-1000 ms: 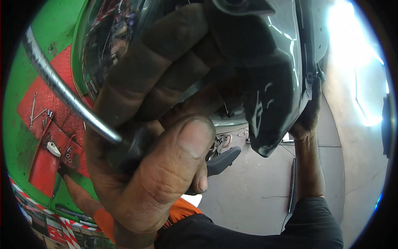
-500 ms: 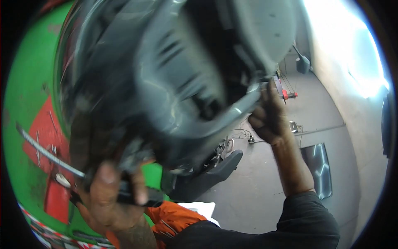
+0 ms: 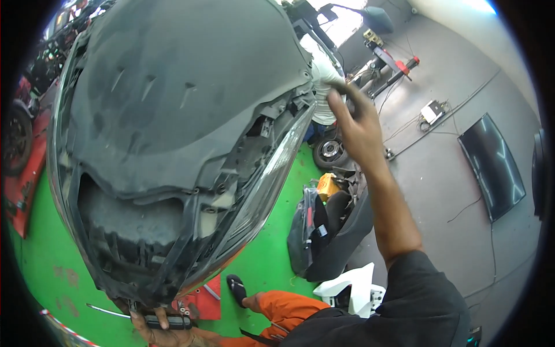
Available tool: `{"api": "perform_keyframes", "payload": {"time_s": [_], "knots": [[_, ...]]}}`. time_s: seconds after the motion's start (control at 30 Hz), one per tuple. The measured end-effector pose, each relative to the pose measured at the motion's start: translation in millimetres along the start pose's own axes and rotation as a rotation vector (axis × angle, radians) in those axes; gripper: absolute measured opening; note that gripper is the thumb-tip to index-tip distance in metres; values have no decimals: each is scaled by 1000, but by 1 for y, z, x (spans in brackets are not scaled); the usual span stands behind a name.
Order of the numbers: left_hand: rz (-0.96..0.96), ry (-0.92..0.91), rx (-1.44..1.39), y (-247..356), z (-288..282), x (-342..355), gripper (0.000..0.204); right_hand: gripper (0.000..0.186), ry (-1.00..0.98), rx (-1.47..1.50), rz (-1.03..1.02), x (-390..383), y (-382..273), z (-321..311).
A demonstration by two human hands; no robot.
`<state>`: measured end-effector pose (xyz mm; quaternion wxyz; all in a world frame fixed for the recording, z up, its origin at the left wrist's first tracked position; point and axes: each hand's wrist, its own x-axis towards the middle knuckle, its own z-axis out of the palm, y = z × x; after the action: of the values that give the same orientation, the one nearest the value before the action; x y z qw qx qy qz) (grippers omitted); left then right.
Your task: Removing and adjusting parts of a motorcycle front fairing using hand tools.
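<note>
The front of a motor scooter [image 3: 173, 87] fills the upper left, with dark grey dusty panels, an opening low in its nose and a clear lens along its right flank. Below its lower tip, my left hand [image 3: 165, 335] is closed around the black handle of a screwdriver [image 3: 167, 322]. The metal shaft points left. Beside the scooter's right edge, my right hand [image 3: 359, 124] is raised with thumb and fingers apart, nothing in it; its fingertips look clear of the panel.
A person in a white shirt [image 3: 319, 78] is beyond the scooter. A wheel [image 3: 330, 149], a dark seat [image 3: 347, 243] and a white panel [image 3: 355, 289] lie on the right. A red tray [image 3: 202, 301] is below, and a dark glossy panel [image 3: 494, 165] lies on the grey floor [image 3: 428, 191].
My view has swung, so more of the scooter's front shows. My right hand has come away from the panel edge and opened. My left hand keeps the screwdriver and appears lower.
</note>
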<state>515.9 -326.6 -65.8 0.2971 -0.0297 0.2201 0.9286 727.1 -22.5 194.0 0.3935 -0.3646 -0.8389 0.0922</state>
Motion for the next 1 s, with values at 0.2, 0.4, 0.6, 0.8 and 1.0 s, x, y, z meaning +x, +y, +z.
{"api": "perform_keyframes", "payload": {"time_s": [0.2,0.4,0.6,0.8,1.0], "knots": [[60,66,624,24,34,2,57,42,58,-285,-320,45,48,17],[609,67,1493,39,58,-24,58,50,25,-222,-419,23,36,28],[368,-887,1524,-28,194,-29,27,44,-39,-132,-368,3,24,30],[505,-699,1700,-90,283,-6,26,79,-93,-72,-133,-11,-2,30],[378,-496,1575,-120,295,-4,27,51,-2,199,-9,-16,24,20]]}}
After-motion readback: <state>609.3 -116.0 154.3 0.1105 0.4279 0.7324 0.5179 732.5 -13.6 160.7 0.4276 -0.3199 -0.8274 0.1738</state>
